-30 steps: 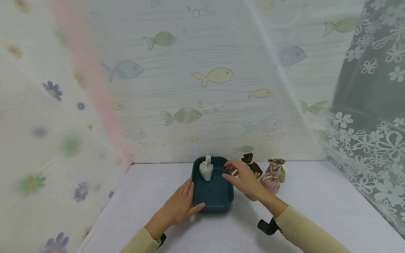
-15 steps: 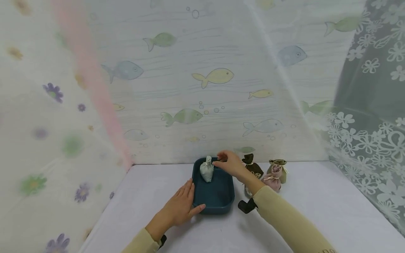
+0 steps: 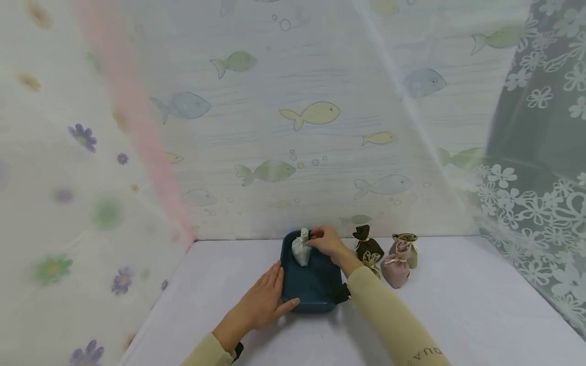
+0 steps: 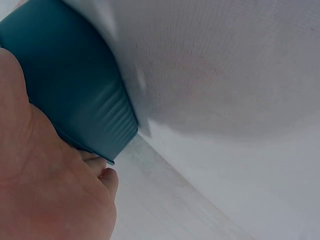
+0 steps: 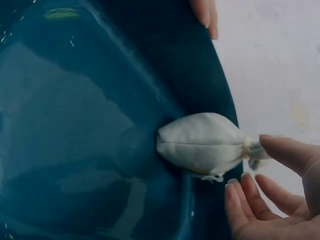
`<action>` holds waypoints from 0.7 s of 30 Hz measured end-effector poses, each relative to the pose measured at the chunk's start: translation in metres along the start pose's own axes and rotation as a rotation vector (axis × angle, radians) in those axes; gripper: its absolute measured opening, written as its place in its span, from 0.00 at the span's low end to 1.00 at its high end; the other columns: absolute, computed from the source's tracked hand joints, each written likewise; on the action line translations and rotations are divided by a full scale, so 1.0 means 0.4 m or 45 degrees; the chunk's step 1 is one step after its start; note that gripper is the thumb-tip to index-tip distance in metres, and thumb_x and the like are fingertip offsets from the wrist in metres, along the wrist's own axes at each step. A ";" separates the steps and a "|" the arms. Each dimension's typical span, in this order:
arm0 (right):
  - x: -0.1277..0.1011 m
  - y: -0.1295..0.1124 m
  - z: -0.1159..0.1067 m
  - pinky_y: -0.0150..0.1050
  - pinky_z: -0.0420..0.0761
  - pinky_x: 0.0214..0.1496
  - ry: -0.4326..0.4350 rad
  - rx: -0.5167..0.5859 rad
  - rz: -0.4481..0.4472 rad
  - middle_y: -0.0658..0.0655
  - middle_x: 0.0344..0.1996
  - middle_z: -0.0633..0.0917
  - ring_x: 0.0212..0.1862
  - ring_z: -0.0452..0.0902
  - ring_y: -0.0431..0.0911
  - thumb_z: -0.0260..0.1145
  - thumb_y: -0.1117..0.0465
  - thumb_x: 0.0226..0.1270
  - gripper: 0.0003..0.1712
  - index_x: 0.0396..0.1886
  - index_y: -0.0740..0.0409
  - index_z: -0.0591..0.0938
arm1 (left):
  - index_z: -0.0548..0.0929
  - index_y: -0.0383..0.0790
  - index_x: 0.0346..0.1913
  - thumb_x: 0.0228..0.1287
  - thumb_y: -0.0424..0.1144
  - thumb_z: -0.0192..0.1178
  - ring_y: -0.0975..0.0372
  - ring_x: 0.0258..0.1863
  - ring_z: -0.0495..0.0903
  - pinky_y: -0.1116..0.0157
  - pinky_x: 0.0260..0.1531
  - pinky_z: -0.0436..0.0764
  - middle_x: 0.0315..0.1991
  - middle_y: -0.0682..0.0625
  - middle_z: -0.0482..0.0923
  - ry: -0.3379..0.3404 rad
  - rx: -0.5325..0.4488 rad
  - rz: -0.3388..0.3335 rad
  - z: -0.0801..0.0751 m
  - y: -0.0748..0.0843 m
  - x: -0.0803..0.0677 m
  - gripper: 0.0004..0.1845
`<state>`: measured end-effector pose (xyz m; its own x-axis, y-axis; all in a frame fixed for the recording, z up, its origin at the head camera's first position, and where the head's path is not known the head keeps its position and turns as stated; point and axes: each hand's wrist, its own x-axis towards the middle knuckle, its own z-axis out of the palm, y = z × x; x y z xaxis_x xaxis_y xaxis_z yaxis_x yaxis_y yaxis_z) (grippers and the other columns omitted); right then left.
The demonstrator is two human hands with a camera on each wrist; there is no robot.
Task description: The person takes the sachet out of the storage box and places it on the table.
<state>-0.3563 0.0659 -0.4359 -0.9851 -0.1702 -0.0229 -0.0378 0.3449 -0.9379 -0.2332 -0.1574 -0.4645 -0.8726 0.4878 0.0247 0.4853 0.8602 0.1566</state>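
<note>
A small white cloth pouch [image 3: 301,249] stands in the far left corner of a dark blue tray [image 3: 316,290]. My right hand [image 3: 322,240] is at the pouch's tied neck. In the right wrist view the thumb [image 5: 282,152] touches the neck of the pouch [image 5: 200,145], and the fingers [image 5: 240,200] lie just below it with a small gap. My left hand [image 3: 263,302] rests flat against the tray's left side, thumb at the front corner. The left wrist view shows the palm [image 4: 45,190] against the tray's ribbed wall [image 4: 75,95].
Right of the tray stand a dark brown pouch [image 3: 366,245], an olive pouch [image 3: 407,248], a pink pouch [image 3: 396,268] and a small beige one [image 3: 373,259]. The white-covered table [image 3: 458,305] is enclosed by fish-print and flower-print curtains.
My right hand moved from the tray's right rim leftward to the top of the white pouch. The left hand stayed against the tray.
</note>
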 end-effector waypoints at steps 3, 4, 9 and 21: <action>0.004 0.008 0.014 0.55 0.76 0.63 -0.014 0.023 0.018 0.67 0.55 0.80 0.59 0.76 0.61 0.69 0.65 0.70 0.26 0.64 0.71 0.75 | 0.52 0.24 0.79 0.74 0.74 0.36 0.45 0.81 0.46 0.47 0.76 0.56 0.82 0.33 0.42 0.001 0.002 -0.001 0.007 -0.004 -0.002 0.55; 0.005 0.010 0.018 0.54 0.77 0.62 -0.016 0.026 0.026 0.67 0.56 0.80 0.59 0.76 0.61 0.69 0.64 0.70 0.26 0.63 0.70 0.76 | 0.51 0.24 0.79 0.74 0.74 0.36 0.45 0.81 0.46 0.47 0.77 0.56 0.82 0.33 0.41 0.002 -0.001 -0.002 0.008 -0.004 -0.002 0.55; 0.010 0.024 0.030 0.54 0.77 0.62 -0.016 0.047 0.092 0.68 0.61 0.77 0.60 0.76 0.61 0.69 0.63 0.70 0.25 0.63 0.69 0.77 | 0.52 0.25 0.79 0.74 0.74 0.36 0.46 0.81 0.46 0.48 0.77 0.56 0.82 0.34 0.41 -0.008 -0.003 -0.001 0.013 -0.003 -0.002 0.55; 0.014 0.019 0.042 0.50 0.82 0.52 -0.060 -0.119 0.041 0.66 0.55 0.81 0.51 0.80 0.57 0.67 0.63 0.73 0.19 0.59 0.68 0.80 | 0.54 0.22 0.78 0.75 0.73 0.36 0.43 0.80 0.49 0.45 0.75 0.58 0.81 0.31 0.45 0.014 0.004 0.020 -0.007 0.008 -0.006 0.54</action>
<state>-0.3592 0.0522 -0.4489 -0.9772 -0.1999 -0.0711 -0.0235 0.4349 -0.9002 -0.2299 -0.1561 -0.4612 -0.8655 0.4995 0.0377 0.4990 0.8529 0.1534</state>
